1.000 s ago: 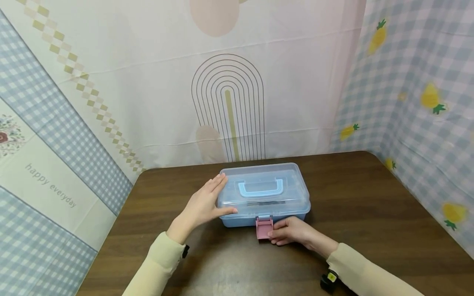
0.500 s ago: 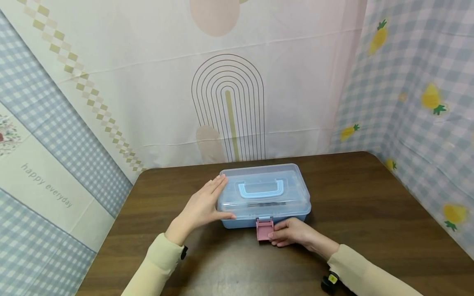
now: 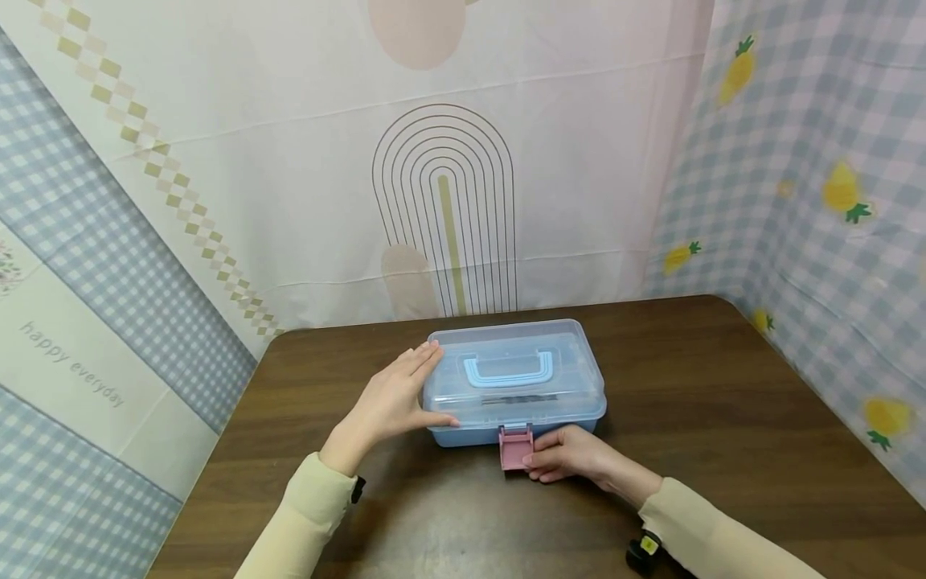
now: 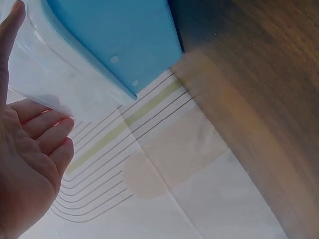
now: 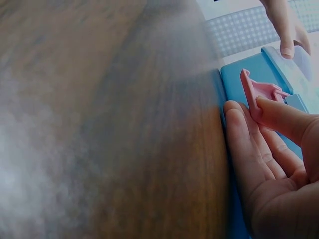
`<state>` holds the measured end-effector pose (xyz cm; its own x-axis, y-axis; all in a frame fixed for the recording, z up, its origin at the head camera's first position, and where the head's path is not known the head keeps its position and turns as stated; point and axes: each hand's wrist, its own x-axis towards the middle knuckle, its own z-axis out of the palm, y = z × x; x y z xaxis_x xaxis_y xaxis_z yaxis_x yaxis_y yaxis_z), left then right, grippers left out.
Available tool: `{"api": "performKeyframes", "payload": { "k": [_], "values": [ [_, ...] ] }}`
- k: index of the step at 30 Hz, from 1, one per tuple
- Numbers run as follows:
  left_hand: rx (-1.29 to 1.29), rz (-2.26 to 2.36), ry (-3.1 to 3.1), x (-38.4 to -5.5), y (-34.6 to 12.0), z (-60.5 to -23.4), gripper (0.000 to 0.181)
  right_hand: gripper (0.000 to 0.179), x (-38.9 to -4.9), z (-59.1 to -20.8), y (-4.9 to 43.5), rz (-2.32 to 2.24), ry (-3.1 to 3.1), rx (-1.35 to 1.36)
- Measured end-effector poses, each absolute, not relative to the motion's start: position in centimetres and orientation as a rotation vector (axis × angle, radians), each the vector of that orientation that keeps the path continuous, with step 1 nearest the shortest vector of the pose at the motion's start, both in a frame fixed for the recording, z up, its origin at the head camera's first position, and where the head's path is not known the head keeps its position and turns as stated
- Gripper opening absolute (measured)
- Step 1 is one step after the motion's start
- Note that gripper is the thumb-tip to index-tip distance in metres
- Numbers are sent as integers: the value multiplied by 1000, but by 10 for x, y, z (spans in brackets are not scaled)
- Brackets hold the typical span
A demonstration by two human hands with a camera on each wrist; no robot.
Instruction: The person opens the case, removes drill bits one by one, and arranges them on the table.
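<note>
A blue storage box point(image 3: 463, 437) with a clear lid point(image 3: 448, 386) and a light blue handle point(image 3: 510, 378) stands on the table, its lid down. My left hand point(image 3: 394, 402) spans the lid's left end, thumb on the front edge and fingers straight toward the back corner. Between thumb and fingers, my right hand point(image 3: 571, 454) pinches the right edge of the pink latch point(image 3: 516, 450), which is swung outward from the box front. The right wrist view shows the thumb against this latch point(image 5: 254, 94). Fingers of the left hand point(image 4: 30, 164) lie along the lid's end in the left wrist view.
The brown wooden table point(image 3: 709, 386) reaches out around the box. A patterned cloth point(image 3: 579, 161) hangs behind the table's back edge, and checked cloth point(image 3: 817, 265) hangs along the right. Something thin and dark point(image 3: 519, 398) shows through the lid.
Both hands keep their places on the box and latch. The view has shifted very slightly; the left forearm has moved a little to the left.
</note>
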<state>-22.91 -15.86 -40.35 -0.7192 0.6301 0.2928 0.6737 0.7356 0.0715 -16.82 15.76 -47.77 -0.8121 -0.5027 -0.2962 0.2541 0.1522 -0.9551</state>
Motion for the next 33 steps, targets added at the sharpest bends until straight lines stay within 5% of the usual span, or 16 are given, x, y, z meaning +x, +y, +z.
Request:
{"api": "performKeyframes", "payload": {
  "k": [33],
  "values": [
    [-858, -831, -2773, -251, -164, -377, 92, 22, -169, -479, 159, -1733, 1852, -244]
  ]
}}
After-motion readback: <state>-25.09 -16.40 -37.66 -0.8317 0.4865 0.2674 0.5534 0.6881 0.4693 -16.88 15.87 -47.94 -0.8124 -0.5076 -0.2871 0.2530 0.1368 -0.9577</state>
